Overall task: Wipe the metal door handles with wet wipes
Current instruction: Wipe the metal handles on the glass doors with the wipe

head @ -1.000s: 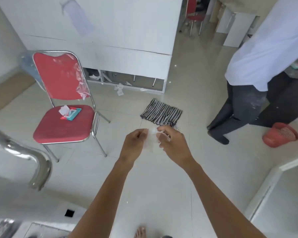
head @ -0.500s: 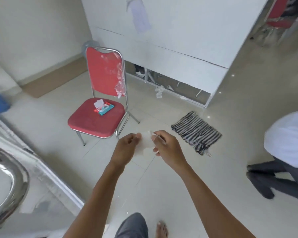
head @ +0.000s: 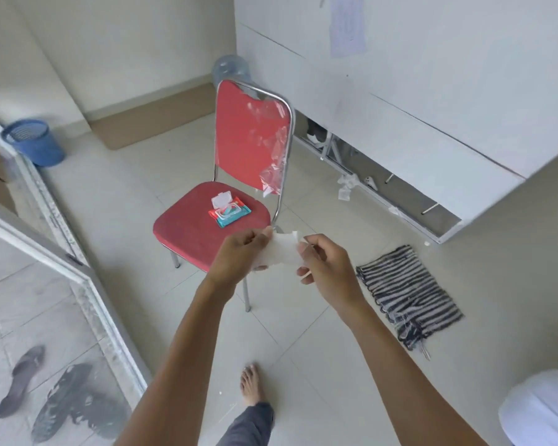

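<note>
A white wet wipe (head: 282, 251) is stretched between my two hands in front of me. My left hand (head: 239, 257) pinches its left edge and my right hand (head: 327, 268) pinches its right edge. Beyond them, the wet wipe pack (head: 228, 211) lies with its lid flipped open on the seat of a red chair (head: 203, 226). No metal door handle is in view now. The glass door's white frame (head: 87, 284) runs along the left.
A striped mat (head: 406, 294) lies on the floor at the right, below a white cabinet (head: 416, 101). A blue bin (head: 33, 141) stands at the far left. Sandals (head: 23, 378) show behind the glass. Another person's white garment (head: 541, 410) fills the bottom right corner. My bare foot (head: 251, 383) is below.
The view has swung left and the chair now sits straight ahead. The metal handle at the left edge has left the frame. My hands still hold the wipe, spread slightly wider.
</note>
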A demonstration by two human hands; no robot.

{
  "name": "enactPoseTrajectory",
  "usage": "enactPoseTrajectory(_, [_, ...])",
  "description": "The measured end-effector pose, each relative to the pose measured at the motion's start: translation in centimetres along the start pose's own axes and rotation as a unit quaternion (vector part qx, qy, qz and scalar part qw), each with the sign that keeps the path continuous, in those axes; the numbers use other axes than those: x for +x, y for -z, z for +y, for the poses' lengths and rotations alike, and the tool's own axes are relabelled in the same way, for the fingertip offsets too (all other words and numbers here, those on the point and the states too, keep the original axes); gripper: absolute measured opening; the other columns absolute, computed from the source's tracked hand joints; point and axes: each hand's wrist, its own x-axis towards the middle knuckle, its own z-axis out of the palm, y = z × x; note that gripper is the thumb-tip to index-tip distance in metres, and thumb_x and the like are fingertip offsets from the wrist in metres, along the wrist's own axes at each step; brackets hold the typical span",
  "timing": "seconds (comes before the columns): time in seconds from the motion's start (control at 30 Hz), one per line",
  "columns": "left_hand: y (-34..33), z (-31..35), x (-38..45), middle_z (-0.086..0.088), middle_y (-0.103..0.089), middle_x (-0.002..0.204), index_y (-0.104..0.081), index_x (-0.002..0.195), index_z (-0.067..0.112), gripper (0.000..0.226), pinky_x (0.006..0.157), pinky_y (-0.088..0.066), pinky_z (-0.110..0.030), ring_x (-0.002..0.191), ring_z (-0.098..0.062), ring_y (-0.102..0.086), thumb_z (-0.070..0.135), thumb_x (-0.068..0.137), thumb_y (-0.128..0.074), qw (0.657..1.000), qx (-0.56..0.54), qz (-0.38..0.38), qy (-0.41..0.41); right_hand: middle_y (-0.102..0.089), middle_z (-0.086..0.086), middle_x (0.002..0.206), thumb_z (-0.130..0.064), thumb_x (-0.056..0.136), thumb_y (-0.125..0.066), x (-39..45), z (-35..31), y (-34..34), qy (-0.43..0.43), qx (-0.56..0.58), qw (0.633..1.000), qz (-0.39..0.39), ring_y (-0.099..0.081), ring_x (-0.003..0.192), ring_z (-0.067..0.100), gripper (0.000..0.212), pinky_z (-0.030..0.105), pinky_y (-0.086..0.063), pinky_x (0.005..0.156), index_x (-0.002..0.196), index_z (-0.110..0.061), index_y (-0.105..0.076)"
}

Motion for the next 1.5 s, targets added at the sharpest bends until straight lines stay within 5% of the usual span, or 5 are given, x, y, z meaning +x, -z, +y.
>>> enactPoseTrajectory(0.33, [4.9,3.9,11.9,0.001,-0.067,0.091,-0.069,0.111,0.017,0.018,0.060,-0.046,-0.010,0.066,0.003,-0.059,0.019,0.094,-0.063,0.998,0.020,-0.057,-0.005,-0.063,0.006,0.080,-0.019,0.099,-0.053,12.3,-2.3,-1.8,-0.041,0.066,0.996,0.048,-0.065,0.064,0.016,0.011,0.032,-0.057,0.057,0.097,-0.016,-0.062])
enactPoseTrajectory(0.5, [5.0,5.8,18.6,-0.005,-0.072,0.102,-0.067,0.116,0.020,0.023,0.085,-0.054,-0.037,0.088,-0.014,-0.065,0.016,0.093,-0.063,0.989,0.070,-0.131,-0.005,-0.066,0.010,0.090,-0.020,0.100,-0.052,18.0,-1.4,-2.7,-0.079,0.114,0.985,0.104,-0.067,0.070,0.016,0.009,0.033,-0.058,0.060,0.097,-0.016,-0.059])
enactPoseTrajectory(1.03, [4.8,6.7,35.0,-0.011,-0.070,0.099,-0.068,0.101,0.030,0.020,0.092,-0.052,-0.047,0.087,-0.018,-0.064,0.013,0.093,-0.062,0.937,0.185,-0.297,0.017,-0.071,0.006,0.092,-0.029,0.101,-0.052,28.3,0.0,-8.2,-0.193,0.187,0.916,0.296,-0.070,0.073,0.017,0.014,0.031,-0.060,0.063,0.094,-0.019,-0.058])
enactPoseTrajectory(1.27, [4.0,5.1,36.0,0.002,-0.071,0.097,-0.073,0.105,0.023,0.016,0.085,-0.055,-0.031,0.085,-0.008,-0.063,0.020,0.096,-0.059,0.836,0.267,-0.479,-0.002,-0.070,0.008,0.095,-0.034,0.098,-0.057,23.6,0.1,-14.2,-0.256,0.233,0.811,0.471,-0.070,0.080,0.020,0.022,0.034,-0.061,0.066,0.096,-0.011,-0.060])
enactPoseTrajectory(1.5, [2.1,3.2,29.4,0.007,-0.065,0.081,-0.071,0.097,0.021,0.015,0.080,-0.055,-0.039,0.078,-0.011,-0.060,0.026,0.095,-0.057,0.714,0.304,-0.630,-0.026,-0.069,0.006,0.087,-0.037,0.099,-0.055,14.4,-1.7,-19.3,-0.262,0.276,0.666,0.641,-0.068,0.072,0.018,0.030,0.033,-0.057,0.065,0.093,-0.008,-0.058])
